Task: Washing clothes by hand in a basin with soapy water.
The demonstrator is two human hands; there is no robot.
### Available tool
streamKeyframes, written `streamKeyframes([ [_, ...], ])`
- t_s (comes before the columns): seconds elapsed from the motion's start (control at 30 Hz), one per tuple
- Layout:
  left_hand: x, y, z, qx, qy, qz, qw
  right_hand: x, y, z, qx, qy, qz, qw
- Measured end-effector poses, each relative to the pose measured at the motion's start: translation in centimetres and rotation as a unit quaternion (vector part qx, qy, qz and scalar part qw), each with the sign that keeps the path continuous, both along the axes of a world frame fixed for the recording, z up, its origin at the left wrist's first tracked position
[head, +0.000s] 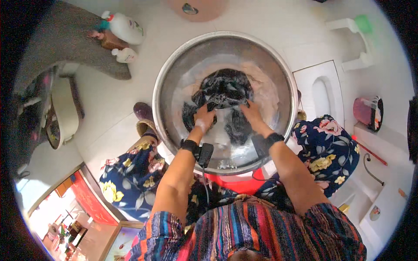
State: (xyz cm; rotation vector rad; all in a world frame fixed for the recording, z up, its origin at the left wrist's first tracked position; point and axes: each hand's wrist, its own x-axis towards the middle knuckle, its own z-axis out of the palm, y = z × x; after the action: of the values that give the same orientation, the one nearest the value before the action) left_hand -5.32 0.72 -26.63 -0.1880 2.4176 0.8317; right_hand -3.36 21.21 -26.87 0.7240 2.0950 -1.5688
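Observation:
A wide metal basin [178,63] stands on the floor between my feet, with water in its bottom. Wet black cloth [225,83] lies bunched in the middle, and a darker grey length of it trails toward me. My left hand [204,118] is closed around the near left part of the black cloth, with a patch of suds on the wrist. On the right, my right hand [251,112] grips the cloth's edge. Pale cloth [266,86] lies under water along the basin's right side. Both wrists wear black bands.
A large white bottle [127,28] and a small white bottle [124,55] stand at the upper left. To the right are a squat toilet [321,93], a white stool [364,42] and a pink bin [366,112]. Something red [235,184] is beneath me. A doorway opens at lower left.

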Motion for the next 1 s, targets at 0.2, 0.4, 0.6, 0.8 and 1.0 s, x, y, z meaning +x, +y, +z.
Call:
streamKeyframes([
  [0.2, 0.8, 0.1, 11.1, 0.323, -0.064, 0.253, 0.91, 1.6, -1.8, 14.5, -0.127, 0.1, -0.08, 0.984],
  [0.4, -0.5, 0.7, 27.5, 0.516, -0.016, 0.205, 0.832, -1.2, 0.6, 27.3, 0.008, 0.334, 0.018, 0.942],
  [0.6, 1.1, -1.2, 35.3, 0.561, 0.031, 0.143, 0.815, -1.5, -0.2, 38.6, 0.152, 0.537, 0.169, 0.812],
  [0.8, 0.1, -0.5, 31.0, 0.56, -0.021, 0.129, 0.818, -2.9, -0.3, 37.1, -0.24, 0.408, -0.001, 0.881],
  [1.0, -4.0, -1.9, 22.1, 0.258, 0.183, 0.057, 0.947, -6.7, 4.5, 27.5, -0.243, 0.145, -0.123, 0.951],
])
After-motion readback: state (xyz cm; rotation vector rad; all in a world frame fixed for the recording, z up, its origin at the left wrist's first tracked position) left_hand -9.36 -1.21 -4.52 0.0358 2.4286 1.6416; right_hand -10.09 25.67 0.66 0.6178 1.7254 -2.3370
